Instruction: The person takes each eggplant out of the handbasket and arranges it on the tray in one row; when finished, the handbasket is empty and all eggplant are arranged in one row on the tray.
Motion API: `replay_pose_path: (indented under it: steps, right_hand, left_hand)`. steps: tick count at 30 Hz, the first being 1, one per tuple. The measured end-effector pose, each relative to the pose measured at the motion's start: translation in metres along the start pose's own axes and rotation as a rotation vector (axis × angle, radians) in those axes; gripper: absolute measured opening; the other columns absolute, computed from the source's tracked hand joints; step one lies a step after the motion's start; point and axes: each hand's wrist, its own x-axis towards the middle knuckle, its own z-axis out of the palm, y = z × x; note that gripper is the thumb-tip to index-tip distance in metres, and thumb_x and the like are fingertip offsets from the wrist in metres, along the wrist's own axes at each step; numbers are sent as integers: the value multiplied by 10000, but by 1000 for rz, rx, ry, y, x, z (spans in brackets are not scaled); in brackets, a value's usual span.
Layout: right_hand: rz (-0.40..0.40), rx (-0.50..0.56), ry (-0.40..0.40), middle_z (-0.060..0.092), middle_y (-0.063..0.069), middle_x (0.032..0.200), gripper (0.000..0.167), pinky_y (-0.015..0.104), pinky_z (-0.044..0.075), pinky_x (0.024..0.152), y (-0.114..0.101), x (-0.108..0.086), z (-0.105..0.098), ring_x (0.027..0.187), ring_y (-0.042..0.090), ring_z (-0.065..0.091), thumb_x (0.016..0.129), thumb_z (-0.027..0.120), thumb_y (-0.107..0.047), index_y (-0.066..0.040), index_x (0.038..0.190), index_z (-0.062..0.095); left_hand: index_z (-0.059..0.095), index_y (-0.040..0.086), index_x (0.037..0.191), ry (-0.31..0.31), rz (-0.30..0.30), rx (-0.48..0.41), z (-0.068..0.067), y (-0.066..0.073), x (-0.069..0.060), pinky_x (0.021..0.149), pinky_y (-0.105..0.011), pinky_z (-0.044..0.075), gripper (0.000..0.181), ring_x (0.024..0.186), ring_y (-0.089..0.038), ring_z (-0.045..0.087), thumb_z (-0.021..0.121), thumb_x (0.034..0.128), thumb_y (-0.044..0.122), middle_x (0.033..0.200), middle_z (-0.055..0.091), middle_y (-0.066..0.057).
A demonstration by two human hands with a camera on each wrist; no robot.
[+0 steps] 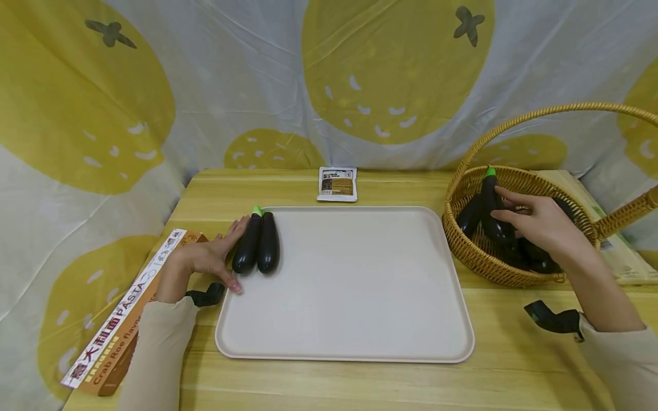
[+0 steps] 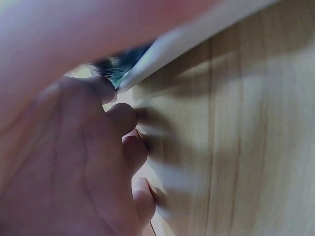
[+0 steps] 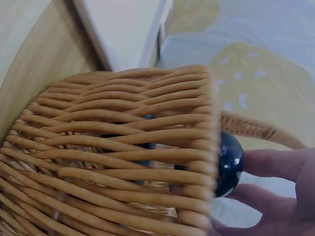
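Note:
Two dark eggplants lie side by side at the tray's upper left, the left one (image 1: 248,248) with a green stem end, the right one (image 1: 269,245) against it. My left hand (image 1: 208,256) rests at the tray's left edge beside them, thumb over the rim and fingers spread. In the left wrist view its fingertips (image 2: 123,118) are down by the wooden table. My right hand (image 1: 545,222) pinches an eggplant (image 1: 493,214), green end up, in the wicker basket (image 1: 480,262). The right wrist view shows the dark eggplant (image 3: 230,164) at the fingers beyond the basket wall (image 3: 123,167).
The pale tray (image 1: 349,285) covers the middle of the wooden table (image 1: 334,385). More dark eggplants (image 1: 537,257) lie in the basket, whose tall handle (image 1: 555,110) arches above. A small packet (image 1: 337,184) lies behind the tray. A long pasta box (image 1: 120,319) is at left.

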Motion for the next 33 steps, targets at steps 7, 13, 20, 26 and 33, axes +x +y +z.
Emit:
replay_pose_path:
  steps: [7, 13, 20, 26, 33]
  right_hand:
    - [-22, 52, -49, 265, 315, 1659, 703, 294, 573, 761, 0, -14, -5, 885, -138, 545, 1080, 475, -494, -206, 1658, 198]
    - [-72, 67, -58, 593, 44, 1437, 672, 280, 569, 721, 4, -34, -5, 911, -225, 518, 1086, 523, -403, -143, 1646, 257]
    - [-186, 93, -127, 419, 288, 1575, 599, 270, 531, 696, -4, -57, 3, 1041, -235, 486, 1094, 535, -248, -186, 1640, 296]
    - [-266, 79, -151, 398, 217, 1629, 568, 219, 534, 765, -29, -62, 16, 1220, -10, 551, 1073, 578, -262, -272, 1607, 385]
    - [-337, 90, -181, 521, 133, 1564, 549, 319, 536, 832, -84, -55, 45, 1205, 191, 620, 1041, 627, -355, -332, 1563, 458]
  left_hand:
    - [-237, 204, 1629, 1, -8, 2, 0, -1, 1, 1128, -841, -18, 1586, 1441, -710, -191, 997, 634, 218, 1672, -295, -249]
    - [-234, 193, 1630, 0, -4, 1, 0, -1, -1, 1123, -843, -27, 1582, 1431, -722, -188, 996, 635, 210, 1669, -292, -261]
    - [-239, 196, 1628, -3, -8, 0, 0, -2, -1, 1125, -842, -37, 1580, 1436, -721, -178, 994, 642, 222, 1668, -296, -260]
    - [-239, 196, 1629, -2, -4, 19, 0, -2, 0, 1124, -842, -45, 1575, 1435, -729, -154, 992, 646, 220, 1669, -287, -267]
    - [-243, 206, 1627, 0, -15, 17, -1, 0, 0, 1129, -836, -57, 1585, 1447, -715, -156, 994, 639, 259, 1672, -289, -254]
